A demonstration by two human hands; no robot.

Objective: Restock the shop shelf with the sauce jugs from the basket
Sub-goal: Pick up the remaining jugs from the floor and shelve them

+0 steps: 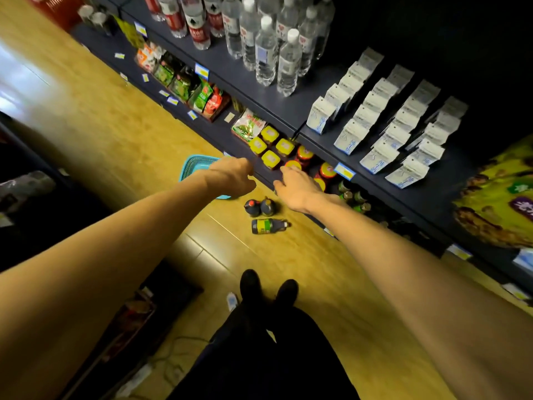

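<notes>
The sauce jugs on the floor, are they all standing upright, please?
No: two sauce jugs stand upright, but the third jug lies on its side.

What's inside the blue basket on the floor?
The visible part of the blue basket looks empty. The left hand covers the rest. Three sauce jugs sit outside on the floor.

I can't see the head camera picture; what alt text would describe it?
Seen from above, a person's left hand and right hand, both holding nothing, reach towards a dark shop shelf. Three dark sauce jugs sit on the wooden floor below, two upright and one on its side, beside a blue basket.
</notes>
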